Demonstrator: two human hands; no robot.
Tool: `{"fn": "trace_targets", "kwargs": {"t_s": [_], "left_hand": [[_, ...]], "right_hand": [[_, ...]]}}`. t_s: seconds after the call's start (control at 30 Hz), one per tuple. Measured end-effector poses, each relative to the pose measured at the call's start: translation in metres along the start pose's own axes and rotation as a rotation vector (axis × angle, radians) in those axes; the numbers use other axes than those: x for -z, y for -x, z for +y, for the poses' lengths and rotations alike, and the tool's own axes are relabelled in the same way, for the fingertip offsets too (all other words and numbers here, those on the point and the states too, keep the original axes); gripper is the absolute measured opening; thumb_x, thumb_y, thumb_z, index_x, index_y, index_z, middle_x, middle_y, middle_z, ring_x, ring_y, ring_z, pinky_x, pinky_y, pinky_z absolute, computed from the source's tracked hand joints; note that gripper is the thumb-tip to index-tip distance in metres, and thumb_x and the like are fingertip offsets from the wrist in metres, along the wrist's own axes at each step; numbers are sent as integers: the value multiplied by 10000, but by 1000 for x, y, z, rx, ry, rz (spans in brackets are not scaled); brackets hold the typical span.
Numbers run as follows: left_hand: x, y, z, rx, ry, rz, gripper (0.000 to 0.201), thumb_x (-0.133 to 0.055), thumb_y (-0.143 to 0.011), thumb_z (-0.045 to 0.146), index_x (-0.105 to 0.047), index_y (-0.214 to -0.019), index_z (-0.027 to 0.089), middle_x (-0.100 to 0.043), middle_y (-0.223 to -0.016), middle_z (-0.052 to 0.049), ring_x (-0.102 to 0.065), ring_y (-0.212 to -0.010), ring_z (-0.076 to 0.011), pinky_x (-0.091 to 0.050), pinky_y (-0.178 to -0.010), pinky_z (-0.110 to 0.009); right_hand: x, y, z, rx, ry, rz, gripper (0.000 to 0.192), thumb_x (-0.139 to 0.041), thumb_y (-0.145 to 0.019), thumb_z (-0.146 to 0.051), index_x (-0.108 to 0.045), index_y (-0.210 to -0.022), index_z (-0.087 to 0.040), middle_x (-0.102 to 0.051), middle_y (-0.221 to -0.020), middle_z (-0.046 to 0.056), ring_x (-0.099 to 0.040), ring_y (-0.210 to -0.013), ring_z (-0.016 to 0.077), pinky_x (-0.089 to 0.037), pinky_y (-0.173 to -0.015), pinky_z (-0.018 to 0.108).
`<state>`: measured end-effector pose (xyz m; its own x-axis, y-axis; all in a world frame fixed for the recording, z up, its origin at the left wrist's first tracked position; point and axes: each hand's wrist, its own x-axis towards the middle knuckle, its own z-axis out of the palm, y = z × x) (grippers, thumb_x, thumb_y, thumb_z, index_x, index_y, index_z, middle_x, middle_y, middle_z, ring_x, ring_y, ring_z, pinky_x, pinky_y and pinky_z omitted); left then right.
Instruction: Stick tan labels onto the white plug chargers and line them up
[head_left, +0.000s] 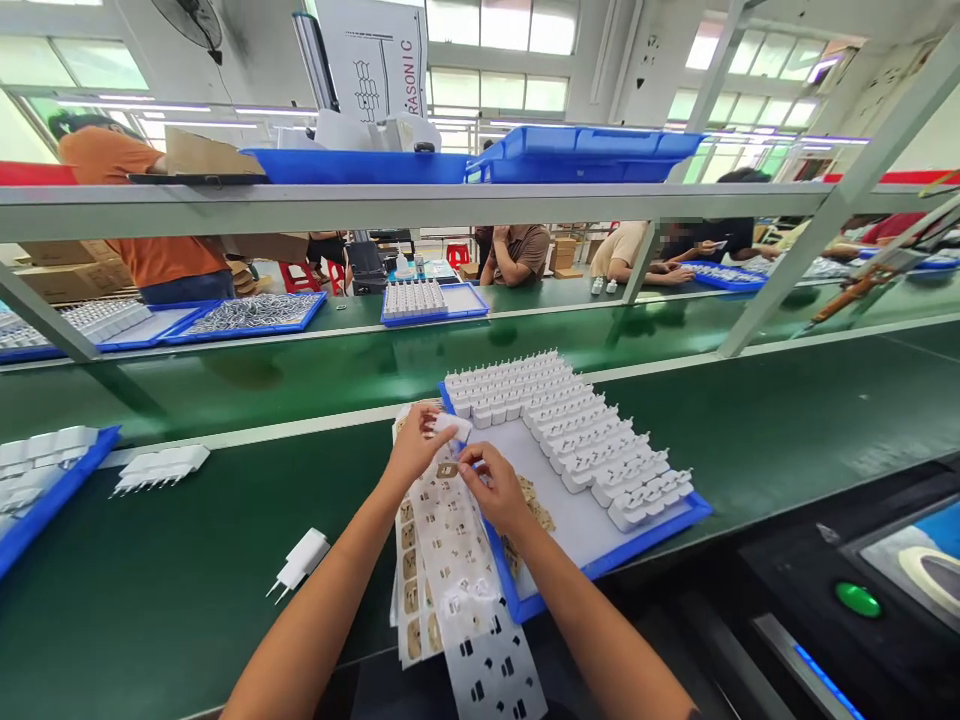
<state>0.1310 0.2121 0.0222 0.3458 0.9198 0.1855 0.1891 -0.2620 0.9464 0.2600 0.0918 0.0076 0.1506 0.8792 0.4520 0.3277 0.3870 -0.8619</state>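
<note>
Nearest the camera, long white label sheets (457,580) hang over the edge of the green surface (187,590), their lower ends cut off by the picture's bottom; what is printed on the labels is too small to read. Above them the left hand (416,445) has its fingers clamped on a white adapter (452,426), and the right hand (491,480) pinches a small label (448,469) just below that adapter, fingertips together on it. Just beside the hands lies a blue tray (615,550) holding rows of white adapters (577,430) packed along its far and right sides, with a few loose labels on its bare near part, partly hidden by the right wrist. To the left a lone plug (300,562) lies on the surface, and a second blue tray (45,490) is cut off at the left edge. Farther off, beyond the belt, more blue trays (247,315) hold small parts that are hard to make out, and seated people are half hidden behind the shelf (375,205).
</note>
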Motion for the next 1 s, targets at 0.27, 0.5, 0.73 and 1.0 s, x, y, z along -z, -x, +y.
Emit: {"fn": "trace_targets", "kwargs": {"t_s": [0.27, 0.5, 0.73, 1.0], "left_hand": [[9, 67, -24, 389, 611, -244, 503, -802, -673, 462, -540, -1027, 221, -679, -905, -8, -665, -744, -145, -513, -672, -249], [1, 77, -34, 50, 398, -266, 346, -763, -782, 392, -610, -1032, 208, -687, -1049, -48, -655, -1010, -203, -524, -869, -296], [6, 76, -35, 7, 212, -248, 359, -691, -838, 405, -604, -1131, 217, -713, -1068, -63, -682, -989, -239, -539, -878, -354], [15, 74, -29, -183, 101, -98, 397, -738, -814, 350, -621, -1170, 219, -690, -1200, -74, -656, -1119, -227, -499, -1032, -370]], "right_hand": [[1, -2, 2, -209, -414, -133, 311, -725, -811, -503, -618, -858, -215, -589, -797, -7, -559, -727, 144, -470, -711, 295], [1, -1, 7, -253, -522, -109, 291, -767, -791, -459, -630, -837, -207, -603, -766, -8, -562, -707, 138, -476, -704, 284], [0, -1, 1, -284, -513, -163, 337, -806, -728, -496, -639, -801, -213, -622, -712, -7, -569, -644, 138, -499, -653, 290], [5, -8, 2, -302, -473, 48, 291, -787, -747, -442, -613, -850, -232, -596, -768, -8, -558, -686, 136, -503, -672, 287]]}}
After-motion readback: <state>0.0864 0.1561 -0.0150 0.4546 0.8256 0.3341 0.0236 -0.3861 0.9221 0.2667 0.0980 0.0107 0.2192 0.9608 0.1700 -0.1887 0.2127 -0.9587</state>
